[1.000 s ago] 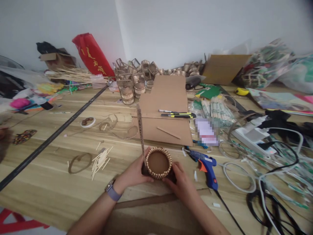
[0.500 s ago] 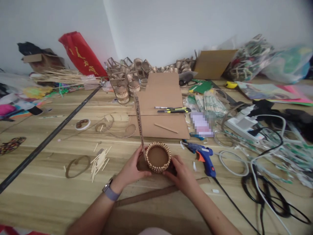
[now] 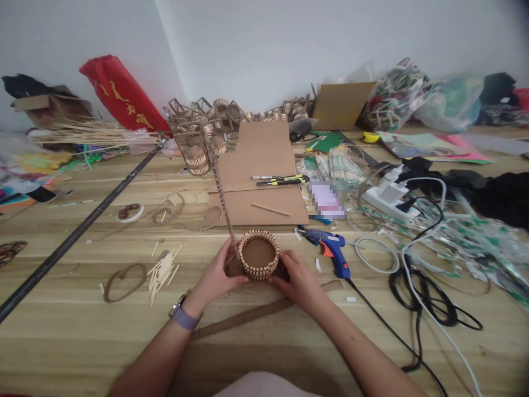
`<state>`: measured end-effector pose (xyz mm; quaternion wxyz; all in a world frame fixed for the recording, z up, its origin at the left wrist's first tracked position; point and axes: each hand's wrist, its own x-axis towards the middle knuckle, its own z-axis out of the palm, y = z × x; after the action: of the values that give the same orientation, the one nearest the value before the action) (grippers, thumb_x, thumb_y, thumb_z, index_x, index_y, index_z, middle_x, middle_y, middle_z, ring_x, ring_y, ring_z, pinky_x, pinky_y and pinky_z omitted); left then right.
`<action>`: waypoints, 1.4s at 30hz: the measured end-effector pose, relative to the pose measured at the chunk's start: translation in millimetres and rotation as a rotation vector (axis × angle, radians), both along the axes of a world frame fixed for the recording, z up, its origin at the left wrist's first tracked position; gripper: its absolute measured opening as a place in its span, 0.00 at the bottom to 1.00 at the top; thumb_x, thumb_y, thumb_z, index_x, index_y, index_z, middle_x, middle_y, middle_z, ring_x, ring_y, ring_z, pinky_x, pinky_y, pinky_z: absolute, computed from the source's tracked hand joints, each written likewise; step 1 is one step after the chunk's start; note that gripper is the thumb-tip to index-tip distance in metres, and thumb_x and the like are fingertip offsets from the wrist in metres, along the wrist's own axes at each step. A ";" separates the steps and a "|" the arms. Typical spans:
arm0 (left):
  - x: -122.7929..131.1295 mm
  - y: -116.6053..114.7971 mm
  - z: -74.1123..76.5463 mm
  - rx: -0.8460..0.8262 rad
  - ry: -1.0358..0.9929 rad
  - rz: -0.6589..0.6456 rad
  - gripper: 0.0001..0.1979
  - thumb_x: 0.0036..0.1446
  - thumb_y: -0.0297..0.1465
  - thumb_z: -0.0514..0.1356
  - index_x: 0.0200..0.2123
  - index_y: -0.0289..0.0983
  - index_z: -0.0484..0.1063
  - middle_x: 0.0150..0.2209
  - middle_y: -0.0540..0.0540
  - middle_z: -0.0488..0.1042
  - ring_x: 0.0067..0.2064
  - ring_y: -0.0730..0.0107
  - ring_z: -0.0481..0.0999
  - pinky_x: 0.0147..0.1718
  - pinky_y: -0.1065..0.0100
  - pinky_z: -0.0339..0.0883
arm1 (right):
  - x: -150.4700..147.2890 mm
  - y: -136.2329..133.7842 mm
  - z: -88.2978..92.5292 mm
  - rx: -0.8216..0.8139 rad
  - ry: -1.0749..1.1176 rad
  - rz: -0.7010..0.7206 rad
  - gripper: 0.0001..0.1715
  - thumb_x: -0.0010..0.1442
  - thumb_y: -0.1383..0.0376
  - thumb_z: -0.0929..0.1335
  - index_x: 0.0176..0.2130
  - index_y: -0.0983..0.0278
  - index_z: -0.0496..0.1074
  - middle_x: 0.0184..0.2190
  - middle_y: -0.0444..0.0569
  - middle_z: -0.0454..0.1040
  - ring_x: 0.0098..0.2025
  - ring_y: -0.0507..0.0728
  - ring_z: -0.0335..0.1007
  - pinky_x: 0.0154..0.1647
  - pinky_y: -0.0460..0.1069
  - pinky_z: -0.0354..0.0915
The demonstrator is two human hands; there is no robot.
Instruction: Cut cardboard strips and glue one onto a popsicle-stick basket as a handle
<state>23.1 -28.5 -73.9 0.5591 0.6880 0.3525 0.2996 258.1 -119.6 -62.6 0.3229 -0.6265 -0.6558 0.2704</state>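
A small round basket (image 3: 259, 273) of short sticks and cardboard stands between my two hands, its brown bottom showing from above. My left hand (image 3: 223, 271) curves round its left side, thumb at the near edge. On the right side my right hand (image 3: 295, 274) grips it with thumb and fingers. From the basket's left side a long cardboard strip (image 3: 221, 193) rises away, its corrugated edge showing. Below the hands a flat brown cardboard strip (image 3: 243, 318) lies on the table. A pile of short sticks (image 3: 162, 273) lies left of my left hand.
A blue glue gun (image 3: 333, 248) with a black cord lies to the right. Ahead are cardboard sheets (image 3: 264, 160) with box cutters (image 3: 283, 180). A white power strip (image 3: 388, 198) sits among tangled cables at right. Finished-looking stick baskets (image 3: 196, 159) stand at the back.
The whole scene has shifted left and slightly up in view as the head turned right. Both hands keep their hold on the basket.
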 end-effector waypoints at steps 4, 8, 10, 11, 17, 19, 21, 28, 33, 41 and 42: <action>2.7 1.1 3.5 0.002 -0.006 -0.027 0.58 0.45 0.43 0.74 0.71 0.39 0.43 0.70 0.32 0.54 0.71 0.48 0.54 0.69 0.48 0.48 | 0.0 0.5 1.0 0.000 -0.007 -0.004 0.28 0.57 0.66 0.72 0.57 0.61 0.68 0.48 0.54 0.71 0.50 0.61 0.72 0.52 0.56 0.67; 5.1 1.6 7.2 0.032 -0.032 -0.071 0.54 0.46 0.40 0.74 0.70 0.38 0.49 0.70 0.33 0.56 0.70 0.49 0.58 0.68 0.50 0.52 | 1.4 1.2 1.9 -0.013 -0.019 0.004 0.26 0.57 0.65 0.71 0.55 0.63 0.69 0.45 0.53 0.71 0.46 0.60 0.72 0.49 0.55 0.68; 5.7 1.9 8.2 0.106 0.014 -0.069 0.48 0.46 0.38 0.74 0.67 0.37 0.56 0.67 0.34 0.61 0.68 0.49 0.62 0.67 0.50 0.55 | 2.3 2.0 2.0 -0.014 -0.020 0.012 0.25 0.58 0.64 0.71 0.54 0.63 0.69 0.45 0.53 0.71 0.45 0.60 0.72 0.48 0.55 0.68; 6.0 2.1 8.6 0.150 0.049 -0.061 0.44 0.47 0.36 0.73 0.65 0.37 0.61 0.65 0.35 0.64 0.66 0.49 0.65 0.66 0.50 0.57 | 2.8 2.7 1.9 -0.013 -0.018 0.016 0.24 0.58 0.64 0.71 0.54 0.63 0.69 0.45 0.53 0.71 0.45 0.60 0.72 0.49 0.55 0.68; 8.9 1.3 16.1 0.271 0.158 0.011 0.31 0.48 0.31 0.72 0.56 0.38 0.70 0.56 0.39 0.74 0.59 0.50 0.71 0.60 0.51 0.64 | 5.4 9.4 4.7 -0.018 0.013 0.040 0.21 0.56 0.62 0.71 0.50 0.62 0.72 0.43 0.53 0.71 0.44 0.61 0.70 0.47 0.56 0.68; 10.1 -0.3 21.8 0.286 0.177 0.024 0.33 0.46 0.29 0.73 0.56 0.38 0.70 0.56 0.38 0.74 0.58 0.48 0.72 0.59 0.49 0.63 | 7.3 11.3 8.2 -0.026 0.032 0.050 0.22 0.55 0.62 0.71 0.50 0.61 0.72 0.42 0.52 0.72 0.43 0.61 0.70 0.47 0.55 0.68; 11.2 -2.5 27.8 0.283 0.206 0.029 0.34 0.44 0.28 0.74 0.56 0.38 0.69 0.55 0.38 0.74 0.57 0.47 0.72 0.58 0.49 0.64 | 9.9 11.8 12.8 -0.042 0.049 0.058 0.24 0.54 0.62 0.71 0.51 0.62 0.72 0.41 0.52 0.72 0.42 0.60 0.69 0.45 0.55 0.68; 16.2 -12.7 33.9 0.286 0.264 0.012 0.39 0.42 0.29 0.76 0.57 0.36 0.66 0.56 0.36 0.73 0.58 0.48 0.72 0.58 0.50 0.65 | 17.9 7.6 26.7 -0.149 0.118 0.124 0.27 0.57 0.61 0.66 0.55 0.64 0.69 0.38 0.49 0.75 0.36 0.56 0.72 0.36 0.51 0.70; 20.4 -22.3 32.4 0.354 0.274 0.047 0.42 0.41 0.26 0.76 0.60 0.38 0.63 0.57 0.37 0.72 0.58 0.47 0.72 0.58 0.49 0.65 | 18.4 8.6 32.2 -0.144 0.104 0.134 0.18 0.56 0.61 0.67 0.46 0.64 0.72 0.38 0.50 0.73 0.36 0.56 0.71 0.36 0.51 0.69; 20.8 -42.6 44.5 0.320 0.373 0.077 0.43 0.43 0.23 0.74 0.61 0.40 0.62 0.60 0.36 0.69 0.61 0.44 0.69 0.60 0.44 0.63 | 22.1 11.1 30.7 -0.138 0.165 0.151 0.19 0.55 0.57 0.69 0.44 0.63 0.75 0.39 0.52 0.78 0.36 0.59 0.74 0.38 0.53 0.72; 18.7 -43.7 44.8 0.316 0.382 0.066 0.43 0.43 0.23 0.74 0.62 0.40 0.61 0.60 0.35 0.69 0.62 0.44 0.68 0.60 0.44 0.62 | 25.3 11.2 31.4 -0.133 0.177 0.133 0.20 0.55 0.55 0.70 0.45 0.62 0.76 0.41 0.53 0.78 0.39 0.60 0.75 0.41 0.54 0.72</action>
<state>41.8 -72.2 -29.1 0.3578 0.7991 0.4228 0.2337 283.3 -108.4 -31.2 0.3186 -0.5752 -0.6456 0.3885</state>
